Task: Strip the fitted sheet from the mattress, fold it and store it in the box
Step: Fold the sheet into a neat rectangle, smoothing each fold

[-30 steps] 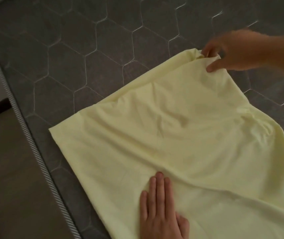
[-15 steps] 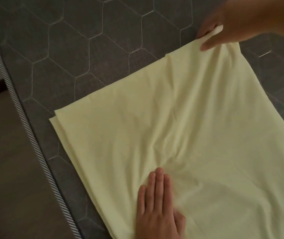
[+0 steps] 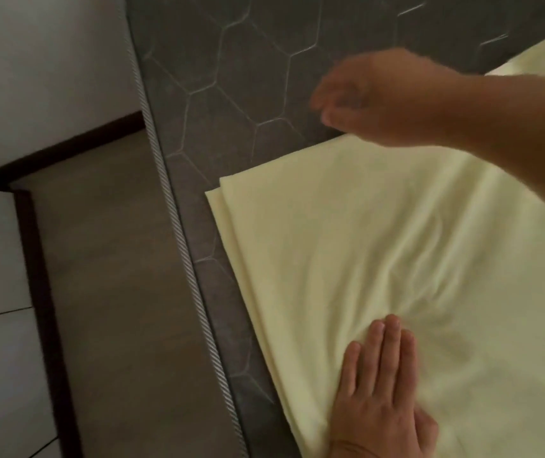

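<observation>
Lying folded in at least two layers on the dark grey mattress (image 3: 231,81), the pale yellow fitted sheet (image 3: 380,242) has its stacked edges showing at the near-left corner, close to the mattress's striped piping (image 3: 178,233). The left hand (image 3: 380,391) presses flat on the sheet at the near side, fingers straight and together, gripping nothing; creases fan out from its fingertips. The right hand (image 3: 383,97) hovers blurred above the sheet's far edge, fingers loosely curled and apart, with no cloth seen in it. Left of the mattress are brown floor (image 3: 115,292) and a white wall (image 3: 33,61) with dark skirting (image 3: 43,292).
</observation>
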